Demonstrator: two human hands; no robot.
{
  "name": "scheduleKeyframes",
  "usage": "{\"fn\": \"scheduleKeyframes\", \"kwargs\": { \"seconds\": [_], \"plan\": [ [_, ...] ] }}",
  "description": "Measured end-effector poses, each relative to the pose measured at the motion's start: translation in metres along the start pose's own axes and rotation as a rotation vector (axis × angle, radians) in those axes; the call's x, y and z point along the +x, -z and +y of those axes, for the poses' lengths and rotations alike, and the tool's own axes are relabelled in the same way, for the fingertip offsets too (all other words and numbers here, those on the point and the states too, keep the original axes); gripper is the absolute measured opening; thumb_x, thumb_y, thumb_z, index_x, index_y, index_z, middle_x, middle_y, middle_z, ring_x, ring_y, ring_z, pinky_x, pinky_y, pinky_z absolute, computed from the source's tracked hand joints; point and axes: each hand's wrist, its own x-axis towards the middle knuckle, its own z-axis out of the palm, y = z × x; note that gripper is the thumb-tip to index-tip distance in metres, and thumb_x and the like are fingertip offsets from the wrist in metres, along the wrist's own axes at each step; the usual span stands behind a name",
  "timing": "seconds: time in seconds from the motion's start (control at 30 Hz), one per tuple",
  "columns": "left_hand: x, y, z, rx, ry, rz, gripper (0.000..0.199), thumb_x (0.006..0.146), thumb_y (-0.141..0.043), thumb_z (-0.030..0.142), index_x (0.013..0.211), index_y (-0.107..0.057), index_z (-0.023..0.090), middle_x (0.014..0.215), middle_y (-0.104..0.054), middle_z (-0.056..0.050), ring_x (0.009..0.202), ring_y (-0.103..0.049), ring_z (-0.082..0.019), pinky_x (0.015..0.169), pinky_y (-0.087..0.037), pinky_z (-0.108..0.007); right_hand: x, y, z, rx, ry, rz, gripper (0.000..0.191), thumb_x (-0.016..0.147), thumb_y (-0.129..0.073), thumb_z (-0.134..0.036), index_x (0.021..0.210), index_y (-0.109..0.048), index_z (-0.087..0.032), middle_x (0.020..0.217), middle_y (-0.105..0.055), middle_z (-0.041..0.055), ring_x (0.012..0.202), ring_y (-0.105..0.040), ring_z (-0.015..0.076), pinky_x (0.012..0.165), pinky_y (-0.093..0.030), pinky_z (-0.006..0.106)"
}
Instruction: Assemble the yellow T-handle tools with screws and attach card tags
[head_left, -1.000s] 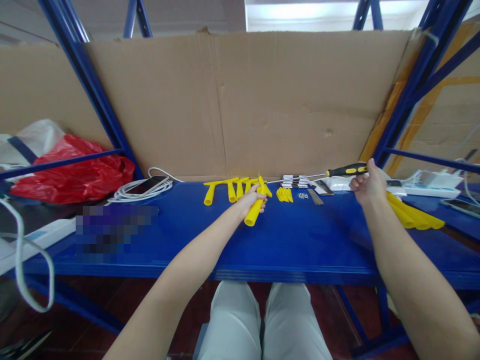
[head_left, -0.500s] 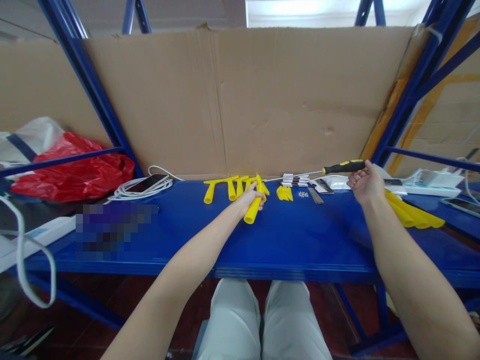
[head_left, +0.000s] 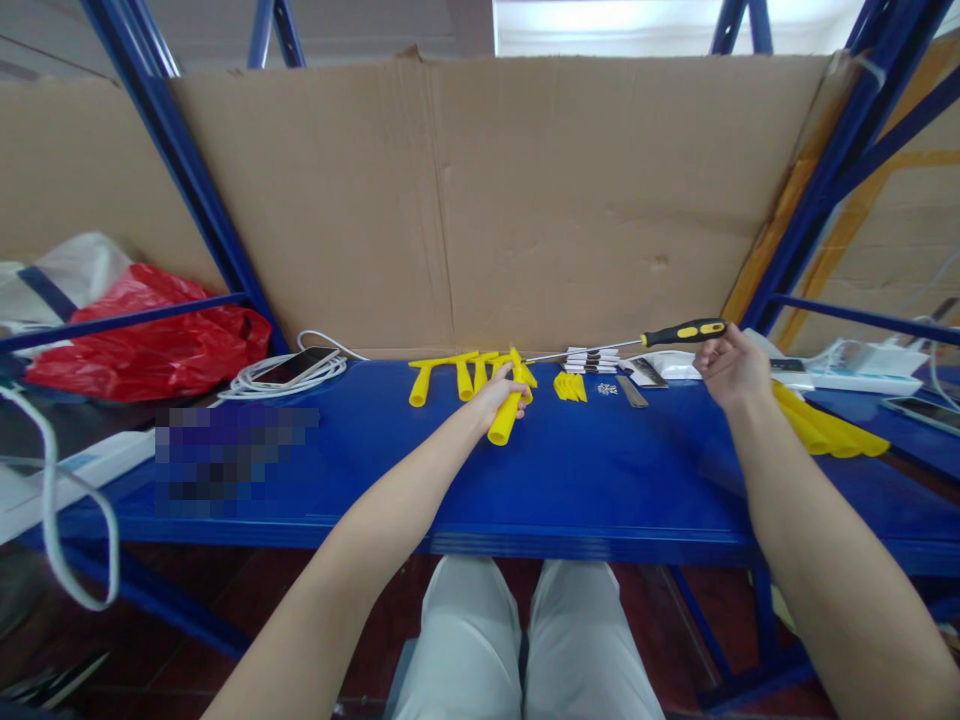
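Note:
My left hand [head_left: 504, 395] is closed around a yellow T-shaped plastic handle [head_left: 501, 430], its open round end tilted toward me. At the right, the fingertips of my right hand [head_left: 731, 365] pinch the butt of a screwdriver [head_left: 684, 332] with a black and yellow grip. The long shaft lies nearly level and points left, its tip at the head of the held handle; exact contact is too small to make out. Beside my left hand, several similar yellow handles [head_left: 421, 385] rest in a row. Small yellow pieces [head_left: 570, 387], little screws [head_left: 606, 389] and a metal blade [head_left: 632, 391] lie between my hands.
White-and-dark stacked packets [head_left: 591, 360] line the back of the blue table [head_left: 585, 480], against a cardboard sheet [head_left: 540, 200]. More yellow tubular parts [head_left: 829, 425] lie right of my right forearm. A coiled white cable [head_left: 289, 375], phone and red plastic bag [head_left: 157, 325] are at left.
The screwdriver and the fingers of my right hand have shifted slightly left, and the grip shows a different side, as if turned. My left hand keeps its hold almost unmoved.

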Motion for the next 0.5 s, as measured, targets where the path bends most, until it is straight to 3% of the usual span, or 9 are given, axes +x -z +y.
{"fn": "scheduleKeyframes", "kwargs": {
  "seconds": [0.1,0.27,0.5],
  "plan": [
    [-0.0024,-0.0015,0.0018,0.006,0.004,0.016,0.077,0.080,-0.044,0.000,0.145,-0.015,0.030,0.065,-0.051,0.005,0.036,-0.043,-0.006,0.036,-0.034,-0.016,-0.0041,-0.0027,-0.0002,0.013,0.027,-0.043,0.032,0.096,-0.036,-0.018,0.066,-0.045,-0.019,0.043,-0.044,-0.0028,0.036,-0.036,0.0073,0.036,-0.029,0.017],
    [-0.0078,-0.0049,0.0051,0.021,0.006,0.012,0.076,0.081,-0.040,-0.002,0.145,-0.014,0.030,0.064,-0.050,0.005,0.036,-0.042,-0.007,0.036,-0.033,-0.016,-0.0039,-0.0011,0.0013,-0.004,0.061,-0.019,0.027,0.090,-0.054,-0.025,0.067,-0.042,-0.020,0.045,-0.042,-0.0065,0.035,-0.035,0.0066,0.035,-0.025,0.018],
    [-0.0076,-0.0052,0.0055,0.023,-0.014,-0.004,0.076,0.080,-0.040,-0.002,0.145,-0.016,0.030,0.063,-0.049,0.006,0.036,-0.042,-0.006,0.037,-0.033,-0.016,-0.0033,-0.0011,-0.0007,-0.022,-0.013,0.037,0.039,0.094,-0.042,-0.028,0.056,-0.037,-0.020,0.039,-0.034,-0.0048,0.033,-0.030,0.0063,0.034,-0.023,0.019]
  ]
}}
